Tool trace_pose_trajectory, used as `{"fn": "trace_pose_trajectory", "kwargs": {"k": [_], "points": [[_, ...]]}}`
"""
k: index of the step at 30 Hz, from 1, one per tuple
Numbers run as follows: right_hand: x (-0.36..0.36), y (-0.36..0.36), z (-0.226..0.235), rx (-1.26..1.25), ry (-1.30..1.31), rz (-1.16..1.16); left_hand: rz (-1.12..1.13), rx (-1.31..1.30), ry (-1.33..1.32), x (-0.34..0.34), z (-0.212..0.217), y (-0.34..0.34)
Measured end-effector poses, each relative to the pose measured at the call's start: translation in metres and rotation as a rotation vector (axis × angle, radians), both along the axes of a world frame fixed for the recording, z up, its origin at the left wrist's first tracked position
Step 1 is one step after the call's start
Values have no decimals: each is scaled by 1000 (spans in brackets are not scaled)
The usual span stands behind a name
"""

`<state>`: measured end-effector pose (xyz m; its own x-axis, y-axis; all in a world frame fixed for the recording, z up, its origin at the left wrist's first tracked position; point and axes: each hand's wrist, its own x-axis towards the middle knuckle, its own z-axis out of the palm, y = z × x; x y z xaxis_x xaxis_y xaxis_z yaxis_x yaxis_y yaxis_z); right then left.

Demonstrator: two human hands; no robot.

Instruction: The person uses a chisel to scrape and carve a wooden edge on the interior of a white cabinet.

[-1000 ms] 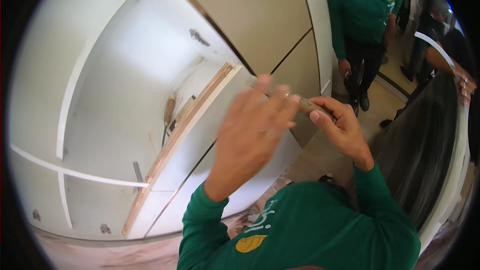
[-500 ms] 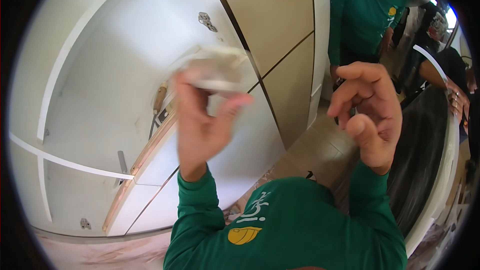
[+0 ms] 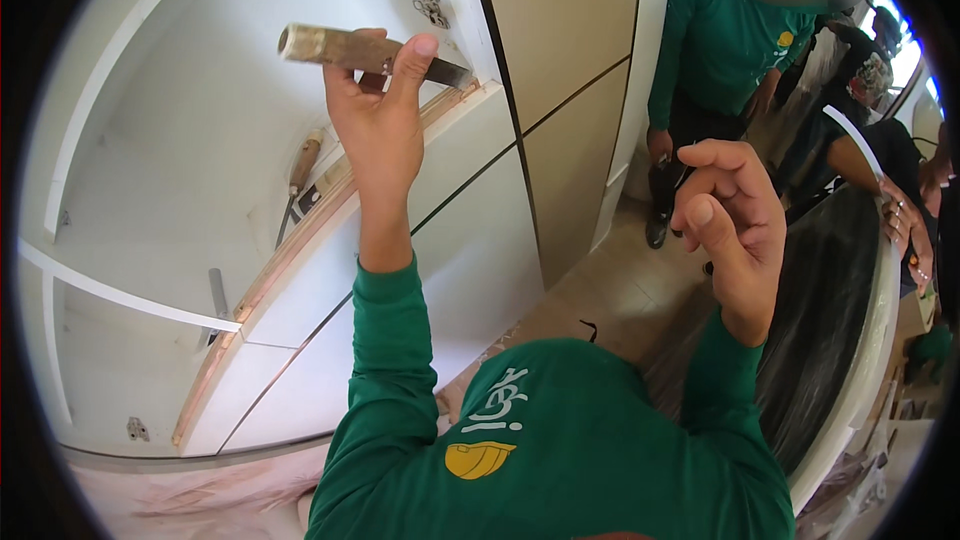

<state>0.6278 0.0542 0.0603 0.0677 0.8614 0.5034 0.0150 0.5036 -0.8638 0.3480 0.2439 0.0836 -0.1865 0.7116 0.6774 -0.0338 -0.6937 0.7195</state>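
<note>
Up at the cabinet, my left hand [image 3: 378, 125] is closed around a chisel [image 3: 322, 46] with a worn wooden handle. The dark flat blade points right, its tip at the bare wooden edge [image 3: 460, 98] of the white cabinet; whether it touches cannot be told. Part of the chisel is hidden behind my fingers. My right hand [image 3: 738, 230] is raised in the air on the right, fingers loosely curled and thumb apart, with nothing visible in it. Inside the cabinet, beyond my left forearm, lies a second wooden-handled tool [image 3: 306, 162] with a thin metal shaft.
Metal hinges [image 3: 430, 6] sit on the cabinet's inner wall. A grey cylinder-like piece [image 3: 217, 290] stands near the wooden edge. Beige panels [image 3: 560, 20] adjoin the cabinet. A person in green [image 3: 715, 50] stands ahead, and another person's hand [image 3: 905, 230] is by a dark wrapped panel [image 3: 835, 290].
My left hand, blurred before, has moved up and left and now shows the chisel clearly, its tip by the cabinet edge. My right hand has shifted slightly lower.
</note>
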Motion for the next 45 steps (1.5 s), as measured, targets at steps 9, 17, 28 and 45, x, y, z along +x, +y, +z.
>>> {"fn": "trace_pose_trajectory", "kwargs": {"k": [9, 17, 28, 45], "points": [[2, -2, -8, -12, -7, -6, 31, -6, -70, 2, -14, -5], [3, -5, -3, -11, -8, -13, 6, 38, -13, 8, -11, -13], [4, -3, -3, -50, -32, 17, -242, 158, -304, 11, 8, -15], [8, -2, -11, -82, -19, -5, -189, 124, -434, 32, 12, 18]]}}
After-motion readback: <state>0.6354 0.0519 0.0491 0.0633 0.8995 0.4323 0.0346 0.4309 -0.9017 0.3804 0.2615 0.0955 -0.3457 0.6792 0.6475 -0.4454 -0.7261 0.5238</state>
